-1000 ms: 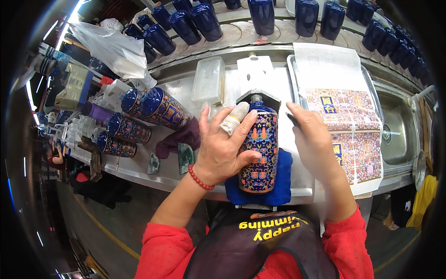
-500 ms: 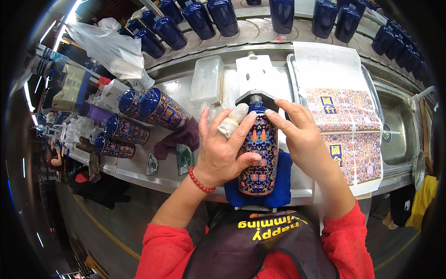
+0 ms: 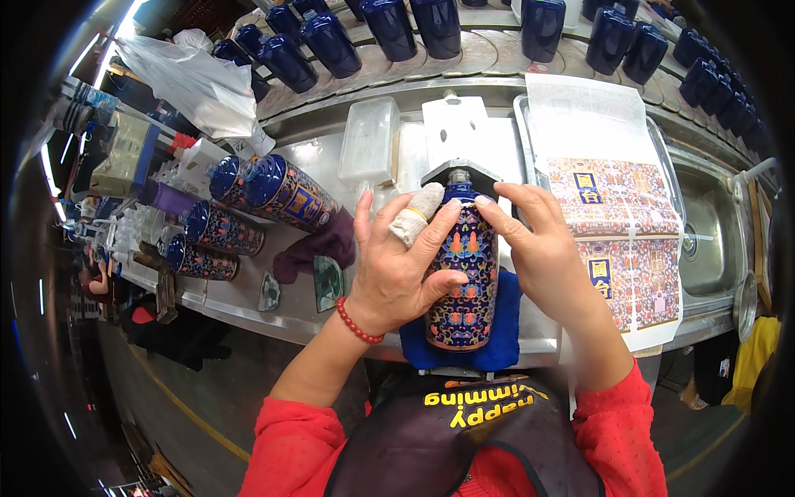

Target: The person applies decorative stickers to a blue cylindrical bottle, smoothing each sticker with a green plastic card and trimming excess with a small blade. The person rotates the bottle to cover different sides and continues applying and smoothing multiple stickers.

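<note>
A patterned dark blue bottle lies with its neck away from me, over a blue cloth. My left hand touches its shoulder with the index fingertip, the thumb resting over its side and the fingers spread. A pale wrap covers one finger of that hand. From the other side my right hand presses a fingertip on the shoulder, close to the left index finger, its other fingers stretched out. The bottle neck meets a grey angled holder; my hands hide parts of the bottle's sides.
Printed label sheets lie on a tray at right, beside a metal sink. Several decorated bottles and a purple cloth sit at left. A clear plastic box stands behind; plain blue bottles line a conveyor.
The plain blue bottles on the conveyor have shifted to the right. My hands stay at the patterned bottle's shoulder, with hardly any movement.
</note>
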{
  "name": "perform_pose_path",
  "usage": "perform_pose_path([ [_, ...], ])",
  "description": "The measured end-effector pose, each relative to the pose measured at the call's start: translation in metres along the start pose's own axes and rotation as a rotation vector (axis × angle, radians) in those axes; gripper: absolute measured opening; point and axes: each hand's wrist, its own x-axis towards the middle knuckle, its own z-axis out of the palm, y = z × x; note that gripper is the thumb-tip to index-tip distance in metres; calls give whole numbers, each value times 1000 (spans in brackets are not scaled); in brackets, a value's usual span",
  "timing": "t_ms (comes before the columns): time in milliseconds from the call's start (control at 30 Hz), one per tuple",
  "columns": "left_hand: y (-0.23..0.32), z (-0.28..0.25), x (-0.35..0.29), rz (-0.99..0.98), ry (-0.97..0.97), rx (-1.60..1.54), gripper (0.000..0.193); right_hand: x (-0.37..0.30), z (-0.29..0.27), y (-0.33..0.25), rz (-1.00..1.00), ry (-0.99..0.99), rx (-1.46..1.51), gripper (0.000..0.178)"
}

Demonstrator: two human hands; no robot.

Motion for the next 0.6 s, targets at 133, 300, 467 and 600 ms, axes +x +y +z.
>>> perform_pose_path([
  [133,1,0,2,-1,-9,18,74,-2,-1,1,25,4,-20,69],
  [300,2,-1,3,-6,-2,2,73,-4,-1,2,19,-10,-15,69],
  [467,1,-1,3,-6,-6,20,73,-2,-3,1,10,24,-9,67],
  [600,-3,0,6,-42,25,-85,71,5,-9,5,-16,97,22,62],
])
